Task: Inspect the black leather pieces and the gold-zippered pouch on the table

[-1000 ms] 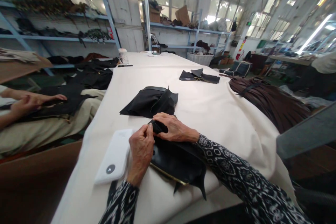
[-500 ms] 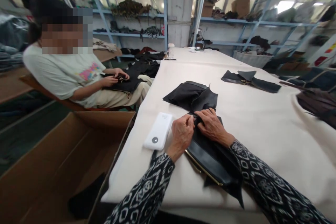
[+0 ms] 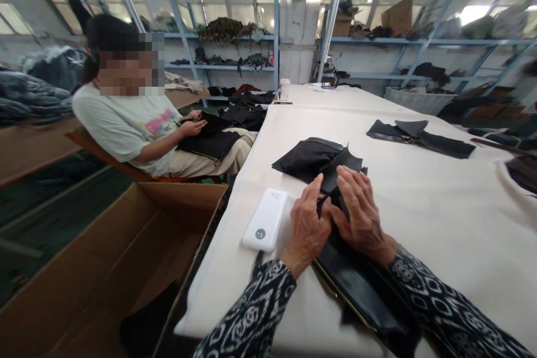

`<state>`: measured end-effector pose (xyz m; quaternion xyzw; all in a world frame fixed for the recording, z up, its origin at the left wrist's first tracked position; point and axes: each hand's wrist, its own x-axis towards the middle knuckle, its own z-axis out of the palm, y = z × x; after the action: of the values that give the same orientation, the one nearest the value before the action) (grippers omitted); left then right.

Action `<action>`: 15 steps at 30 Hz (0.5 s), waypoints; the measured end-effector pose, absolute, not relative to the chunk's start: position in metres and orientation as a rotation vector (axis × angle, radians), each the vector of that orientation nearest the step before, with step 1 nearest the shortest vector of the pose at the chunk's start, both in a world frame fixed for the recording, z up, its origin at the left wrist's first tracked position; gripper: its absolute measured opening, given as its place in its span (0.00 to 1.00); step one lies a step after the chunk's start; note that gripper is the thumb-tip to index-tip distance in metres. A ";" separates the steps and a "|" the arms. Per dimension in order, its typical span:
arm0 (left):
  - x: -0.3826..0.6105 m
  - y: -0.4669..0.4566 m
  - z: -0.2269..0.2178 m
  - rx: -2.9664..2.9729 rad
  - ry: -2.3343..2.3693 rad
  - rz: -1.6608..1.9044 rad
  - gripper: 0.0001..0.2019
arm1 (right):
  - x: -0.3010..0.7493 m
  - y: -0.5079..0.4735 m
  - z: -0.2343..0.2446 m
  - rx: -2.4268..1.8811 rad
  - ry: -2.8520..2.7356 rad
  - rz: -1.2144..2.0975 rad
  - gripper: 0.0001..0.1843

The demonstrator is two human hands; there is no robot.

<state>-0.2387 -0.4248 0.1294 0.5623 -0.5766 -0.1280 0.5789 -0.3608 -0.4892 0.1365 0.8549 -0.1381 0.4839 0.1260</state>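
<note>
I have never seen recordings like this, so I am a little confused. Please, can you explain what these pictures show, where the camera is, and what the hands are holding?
There is no machine here. One person wears a camera on the head, so all three pictures look forward and down from that person's head. The two bare hands are theirs: the left hand and the right hand, with patterned black-and-white sleeves. Together they hold a black leather-like piece with a gold zipper. They work on a long table with a cream cover. A white power bank lies beside the left hand, and other black pieces lie further along. Across the corner, a second person sits with black material on the lap.
</note>
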 end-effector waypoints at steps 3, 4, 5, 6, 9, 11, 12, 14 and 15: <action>-0.236 -0.425 0.126 1.288 -1.374 -0.292 0.25 | -0.360 -0.479 0.135 2.563 -0.205 1.309 0.36; -0.235 -0.425 0.124 1.268 -1.396 -0.280 0.25 | -0.360 -0.476 0.135 2.599 -0.144 1.272 0.34; -0.234 -0.427 0.122 1.256 -1.416 -0.262 0.26 | -0.360 -0.471 0.136 2.635 -0.087 1.243 0.31; -0.234 -0.428 0.120 1.255 -1.430 -0.243 0.26 | -0.361 -0.466 0.138 2.669 -0.038 1.220 0.27; -0.234 -0.431 0.112 1.273 -1.428 -0.242 0.26 | -0.362 -0.449 0.145 2.739 0.094 1.205 0.19; -0.235 -0.432 0.111 1.260 -1.419 -0.258 0.27 | -0.362 -0.439 0.149 2.772 0.140 1.210 0.18; -0.236 -0.431 0.112 1.252 -1.424 -0.264 0.27 | -0.362 -0.437 0.150 2.787 0.145 1.218 0.18; -0.236 -0.429 0.116 1.251 -1.426 -0.269 0.27 | -0.362 -0.436 0.150 2.776 0.134 1.301 0.20; -0.237 -0.428 0.118 1.255 -1.420 -0.278 0.26 | -0.363 -0.437 0.149 2.749 0.132 1.356 0.21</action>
<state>-0.2365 -0.4282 0.1182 0.5360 -0.6063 -0.1188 0.5753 -0.3625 -0.4370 0.1492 0.8954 0.0430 0.4416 0.0367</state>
